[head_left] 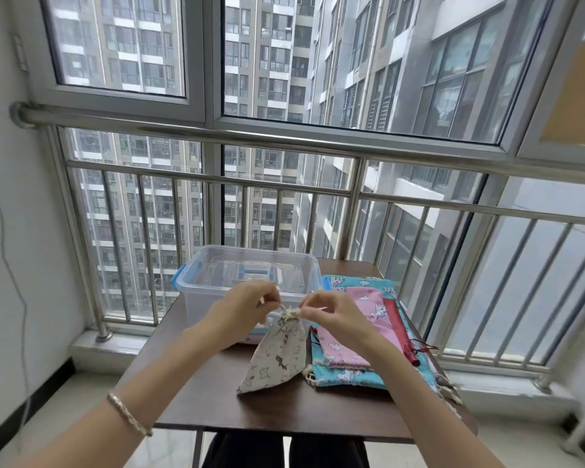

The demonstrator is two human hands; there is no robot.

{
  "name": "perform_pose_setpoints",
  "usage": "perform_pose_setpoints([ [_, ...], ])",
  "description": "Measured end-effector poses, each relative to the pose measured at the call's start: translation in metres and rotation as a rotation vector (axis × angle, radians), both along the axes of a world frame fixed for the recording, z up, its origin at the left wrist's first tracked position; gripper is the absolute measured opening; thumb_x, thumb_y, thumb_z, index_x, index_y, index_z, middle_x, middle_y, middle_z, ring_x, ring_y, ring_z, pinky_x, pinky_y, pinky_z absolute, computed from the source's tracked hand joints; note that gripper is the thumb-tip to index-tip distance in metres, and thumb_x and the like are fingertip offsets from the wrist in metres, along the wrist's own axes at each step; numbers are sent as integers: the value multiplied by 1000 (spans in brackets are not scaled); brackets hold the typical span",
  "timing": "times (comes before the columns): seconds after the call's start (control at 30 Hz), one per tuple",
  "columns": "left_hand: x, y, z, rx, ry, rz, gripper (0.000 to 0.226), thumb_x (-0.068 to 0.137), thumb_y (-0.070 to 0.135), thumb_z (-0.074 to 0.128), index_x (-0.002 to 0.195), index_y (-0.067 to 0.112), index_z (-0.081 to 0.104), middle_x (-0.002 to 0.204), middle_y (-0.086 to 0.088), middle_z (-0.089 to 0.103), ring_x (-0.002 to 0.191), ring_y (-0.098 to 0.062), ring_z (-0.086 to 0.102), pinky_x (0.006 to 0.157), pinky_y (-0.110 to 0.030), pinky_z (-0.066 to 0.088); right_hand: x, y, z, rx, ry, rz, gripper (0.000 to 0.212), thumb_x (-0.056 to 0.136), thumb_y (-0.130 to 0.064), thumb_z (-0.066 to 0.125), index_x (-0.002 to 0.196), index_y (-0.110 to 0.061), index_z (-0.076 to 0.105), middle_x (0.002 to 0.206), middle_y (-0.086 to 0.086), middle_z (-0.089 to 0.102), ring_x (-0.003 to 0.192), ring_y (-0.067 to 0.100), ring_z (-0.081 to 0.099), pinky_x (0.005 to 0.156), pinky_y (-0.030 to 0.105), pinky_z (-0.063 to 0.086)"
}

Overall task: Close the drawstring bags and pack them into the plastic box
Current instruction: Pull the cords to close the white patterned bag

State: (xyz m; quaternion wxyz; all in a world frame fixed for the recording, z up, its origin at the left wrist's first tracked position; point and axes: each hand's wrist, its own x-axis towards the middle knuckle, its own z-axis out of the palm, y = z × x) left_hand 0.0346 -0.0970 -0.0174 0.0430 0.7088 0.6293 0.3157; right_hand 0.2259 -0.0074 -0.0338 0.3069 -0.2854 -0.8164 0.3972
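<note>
**Printed Pouch Drawn Tight at a High-Rise Window**

Holds a small cream cloth drawstring bag printed with animals (277,352) tilted, its lower end down on the dark brown wooden worktop (217,400) and its neck raised just in front of the clear plastic box with blue latches (196,288). Pinches a pale cord (289,312) at the bag's neck with the left grip (247,305), fingers curled, thumb and forefinger closed on the string. Pinches the matching cord on the other side with the right grip (331,312), again between the fingertips. Shows the neck bunched tight between the two grips.

Has the box standing without a lid on top at the far side of the worktop, a blue-handled shape showing through its clear walls; cannot tell whether inside or beneath.

Has a flat pile to the right of the box: a large turquoise cartoon-print cloth bag (348,380) at the bottom, a pink unicorn-print cloth bag (338,349) on top of it, and a narrow dark red bag (397,322) lying along the pink one's right edge.

Wears a thin woven bracelet (129,413) on the left wrist. Faces a steel railing (284,136) and glazed windows, tower blocks beyond.
</note>
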Motion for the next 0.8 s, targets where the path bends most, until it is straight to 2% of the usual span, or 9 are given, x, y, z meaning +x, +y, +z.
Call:
perform_pose_setpoints([
  [0.07,4,-1,-6,46,-63,4,7,90,13,62,84,14,64,82,8,60,64,-6,62,67,-30,55,-4,-3,7,-83,-25,-14,24,93,-27,60,90,-5,69,83,4,70,71,4,62,71,22,49],
  [0.13,6,-2,-9,92,-67,14,6,90,13,63,84,14,65,85,9,58,68,-6,61,69,-27,53,-10,-3,12,-116,-95,-45,35,95,-35,56,84,-4,68,75,2,68,63,4,61,65,22,46],
  [0.3,11,-4,-16,183,-7,58,5,91,19,62,90,16,65,84,12,47,69,-2,51,63,-16,42,-20,-4,20,-184,-336,-76,34,85,-41,68,63,-15,64,56,-7,61,53,4,55,56,18,43],
  [0.4,15,-9,-16,240,92,85,6,91,21,62,91,16,65,85,9,51,63,-9,53,60,-16,41,-23,-7,24,-266,-368,-60,31,82,-40,72,74,-10,73,61,-6,67,51,3,54,52,16,41],
  [0.47,18,-10,-18,284,202,134,6,90,25,64,89,20,64,81,9,57,57,-13,56,54,-23,46,-23,-8,27,-312,-383,-43,23,81,-32,73,74,-11,74,63,-5,68,50,2,51,50,16,39],
  [0.6,23,-12,-23,304,351,245,12,83,25,71,80,25,59,58,9,61,44,-12,55,43,-29,47,-22,-8,30,-299,-386,-34,15,80,-15,66,67,-12,71,51,-10,61,54,7,46,51,17,37],
  [0.67,27,-14,-21,302,369,263,17,78,20,74,75,25,58,47,8,55,38,-10,49,38,-25,43,-22,-8,30,-327,-399,-37,16,82,-22,67,74,-9,72,59,-6,64,55,7,51,51,17,41],
  [0.73,29,-15,-21,301,364,277,20,76,19,75,73,27,56,44,8,52,36,-9,45,37,-24,39,-22,-8,30,-364,-442,-37,25,84,-32,67,80,-8,71,69,0,66,56,9,53,53,17,44],
  [0.8,30,-14,-22,303,345,285,19,77,19,73,72,27,56,44,8,51,37,-8,44,37,-24,40,-20,-6,30,-402,-473,-19,26,85,-32,66,79,-8,71,71,2,67,57,10,53,56,20,43],
])
